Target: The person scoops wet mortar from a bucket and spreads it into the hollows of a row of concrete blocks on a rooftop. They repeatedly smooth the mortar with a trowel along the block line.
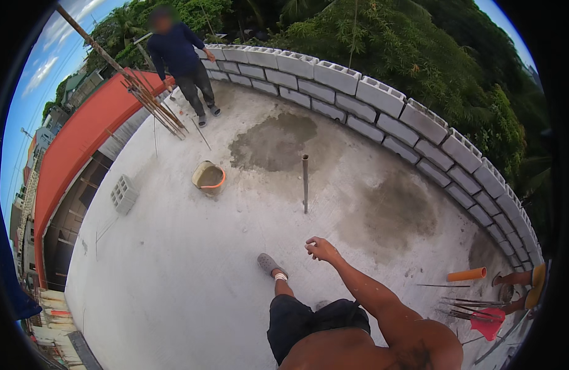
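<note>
My right hand reaches forward over the concrete floor, its fingers loosely bent and a little apart, with nothing in them. Just beyond it, an upright metal pipe sticks out of the floor, apart from the hand. Farther off to the left stands a bucket with an orange rim and grey wet mix inside. My left hand is out of the picture. One foot in a grey clog is stepping forward on the slab.
A hollow-block wall curves along the far and right sides. One loose hollow block sits left. Rebar rises near a co-worker. At right are an orange pipe, more rebar and another person's arm.
</note>
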The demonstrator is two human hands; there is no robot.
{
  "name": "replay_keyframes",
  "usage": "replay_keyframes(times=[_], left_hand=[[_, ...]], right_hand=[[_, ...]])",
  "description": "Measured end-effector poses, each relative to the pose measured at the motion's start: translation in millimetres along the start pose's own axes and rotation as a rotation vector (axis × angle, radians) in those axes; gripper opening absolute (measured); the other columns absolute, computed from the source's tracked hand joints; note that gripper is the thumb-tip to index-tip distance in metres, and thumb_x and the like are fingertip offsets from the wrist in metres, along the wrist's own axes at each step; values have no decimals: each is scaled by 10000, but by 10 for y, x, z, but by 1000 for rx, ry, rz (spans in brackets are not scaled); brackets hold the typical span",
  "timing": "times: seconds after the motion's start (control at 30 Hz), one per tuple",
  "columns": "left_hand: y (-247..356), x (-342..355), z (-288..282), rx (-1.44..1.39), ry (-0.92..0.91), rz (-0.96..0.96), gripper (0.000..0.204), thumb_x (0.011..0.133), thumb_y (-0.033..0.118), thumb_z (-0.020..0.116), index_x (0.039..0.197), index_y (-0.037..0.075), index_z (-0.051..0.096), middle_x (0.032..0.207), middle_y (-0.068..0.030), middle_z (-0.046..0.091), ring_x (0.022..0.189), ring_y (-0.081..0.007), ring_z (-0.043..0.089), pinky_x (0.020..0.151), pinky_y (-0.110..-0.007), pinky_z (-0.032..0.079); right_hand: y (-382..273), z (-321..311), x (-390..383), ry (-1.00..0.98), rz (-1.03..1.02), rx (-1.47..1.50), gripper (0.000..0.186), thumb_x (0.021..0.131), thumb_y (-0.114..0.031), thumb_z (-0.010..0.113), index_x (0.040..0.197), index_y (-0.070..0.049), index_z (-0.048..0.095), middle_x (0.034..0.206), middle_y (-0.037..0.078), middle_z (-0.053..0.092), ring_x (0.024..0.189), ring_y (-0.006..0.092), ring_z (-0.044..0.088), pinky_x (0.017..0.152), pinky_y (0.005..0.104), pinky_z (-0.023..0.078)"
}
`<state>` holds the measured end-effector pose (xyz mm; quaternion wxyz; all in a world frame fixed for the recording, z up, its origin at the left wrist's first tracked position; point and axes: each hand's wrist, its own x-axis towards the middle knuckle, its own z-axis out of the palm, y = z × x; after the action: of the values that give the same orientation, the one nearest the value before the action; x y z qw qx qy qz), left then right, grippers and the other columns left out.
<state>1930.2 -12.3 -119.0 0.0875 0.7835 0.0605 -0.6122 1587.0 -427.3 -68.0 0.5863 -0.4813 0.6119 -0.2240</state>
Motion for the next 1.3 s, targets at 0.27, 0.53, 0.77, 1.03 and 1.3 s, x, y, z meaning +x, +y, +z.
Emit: replay_keyframes(times=[0.27, 0.53, 0.77, 1.03, 1.3], left_hand=[[3173, 462, -1220, 184, -68, 199, 246, 890, 198, 688, 1002, -3, 600, 817, -144, 657, 592, -234, 652, 480, -401, 531], [7160, -66, -1016, 377, -24, 653, 281, 890, 225, 660, 950, -7, 513, 645, -106, 604, 449, -172, 585, 379, -336, 479], [8835, -442, 136, 695, -51, 763, 340, 890, 238, 656, 979, -54, 509, 684, -114, 640, 489, -177, 633, 411, -322, 502], [9760, -110, -438, 547, 74, 562, 382, 948, 323, 602, 982, -49, 521, 689, -105, 656, 465, -172, 618, 413, -319, 501], [9462, 845, -1620, 355, 326, 146, 357, 905, 280, 622, 929, -71, 564, 702, -148, 659, 454, -207, 619, 379, -358, 503]], right_hand=[[494, -138, 883, -226, 330, -944, 293, 749, -236, 727, 989, -77, 671, 795, 151, 690, 768, 328, 692, 685, 430, 566], [-1279, 223, 2420, 356, 490, 136, 364, 889, -296, 632, 1076, 16, 635, 772, 119, 690, 616, 180, 678, 517, 314, 561], [-2560, 1369, 4913, -53, -2, -221, 529, 924, -475, 522, 1049, 17, 673, 946, 202, 703, 914, 293, 678, 862, 398, 508], [-2192, 1684, 6423, -221, 527, -295, 587, 918, -470, 453, 1203, 6, 645, 1164, 250, 659, 1163, 393, 597, 1040, 418, 423], [-1815, 1828, 6913, -49, 812, -46, 327, 772, -318, 622, 656, -13, 641, 644, 115, 651, 591, 244, 640, 581, 410, 497]])
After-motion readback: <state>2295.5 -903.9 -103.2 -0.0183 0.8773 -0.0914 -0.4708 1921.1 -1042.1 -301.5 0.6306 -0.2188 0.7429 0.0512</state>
